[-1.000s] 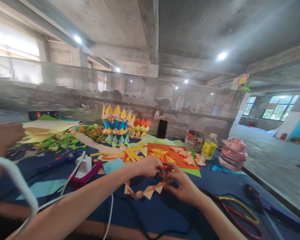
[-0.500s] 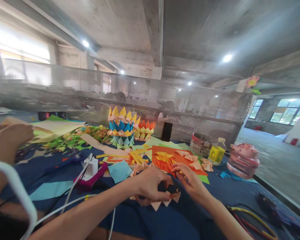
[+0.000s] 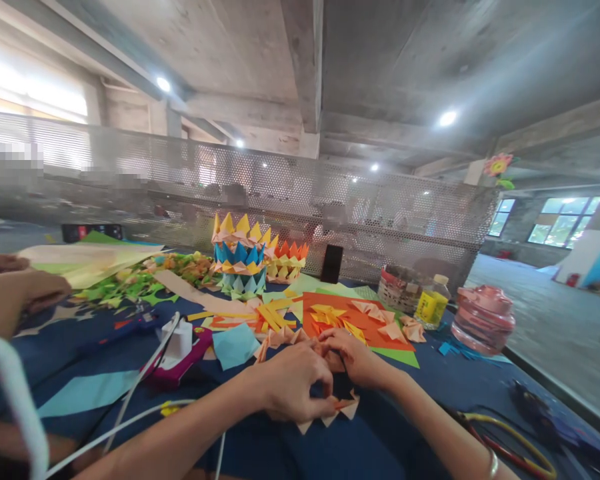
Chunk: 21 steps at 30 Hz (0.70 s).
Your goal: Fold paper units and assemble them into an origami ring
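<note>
My left hand (image 3: 295, 387) and my right hand (image 3: 357, 357) meet over the blue cloth, both closed on a chain of folded peach paper triangles (image 3: 330, 417). The chain bends into a ring: its far arc (image 3: 280, 337) rises behind my left hand and its near points stick out below my fingers. An orange sheet (image 3: 357, 320) with loose yellow and peach folded pieces lies just beyond my hands.
Stacked paper crowns (image 3: 240, 257) stand at the back, a black phone (image 3: 331, 263) beside them. A yellow bottle (image 3: 431, 303), a basket (image 3: 399, 287) and a pink jar (image 3: 483, 320) sit right. A purple device (image 3: 180, 350) with white cables lies left. Another person's hand (image 3: 35, 293) is far left.
My hands have closed together, curling the paper chain from a hanging strip into a ring. The view shifted slightly.
</note>
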Each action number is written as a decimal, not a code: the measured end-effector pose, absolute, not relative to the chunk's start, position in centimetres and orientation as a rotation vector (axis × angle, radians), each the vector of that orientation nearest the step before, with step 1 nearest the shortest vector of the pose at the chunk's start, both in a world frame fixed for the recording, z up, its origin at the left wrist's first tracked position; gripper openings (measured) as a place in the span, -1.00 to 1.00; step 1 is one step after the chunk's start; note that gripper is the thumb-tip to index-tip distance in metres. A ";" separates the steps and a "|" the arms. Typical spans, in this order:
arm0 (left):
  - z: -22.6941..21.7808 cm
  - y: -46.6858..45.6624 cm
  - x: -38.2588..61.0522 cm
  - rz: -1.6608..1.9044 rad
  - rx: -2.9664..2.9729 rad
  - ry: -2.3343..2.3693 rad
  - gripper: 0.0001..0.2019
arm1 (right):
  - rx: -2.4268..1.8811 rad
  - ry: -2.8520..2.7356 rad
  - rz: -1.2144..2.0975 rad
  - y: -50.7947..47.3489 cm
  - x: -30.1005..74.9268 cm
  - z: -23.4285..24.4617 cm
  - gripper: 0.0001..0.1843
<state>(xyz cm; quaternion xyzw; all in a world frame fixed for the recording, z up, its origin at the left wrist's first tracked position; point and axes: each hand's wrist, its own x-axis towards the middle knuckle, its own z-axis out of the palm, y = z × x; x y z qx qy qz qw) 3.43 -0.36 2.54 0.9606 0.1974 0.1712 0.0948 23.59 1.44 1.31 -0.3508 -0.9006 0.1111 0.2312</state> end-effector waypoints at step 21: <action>3.8 -1.9 3.4 0.401 2.944 0.556 -0.93 | -1.028 -2.523 0.096 0.7 23.4 2.7 -0.62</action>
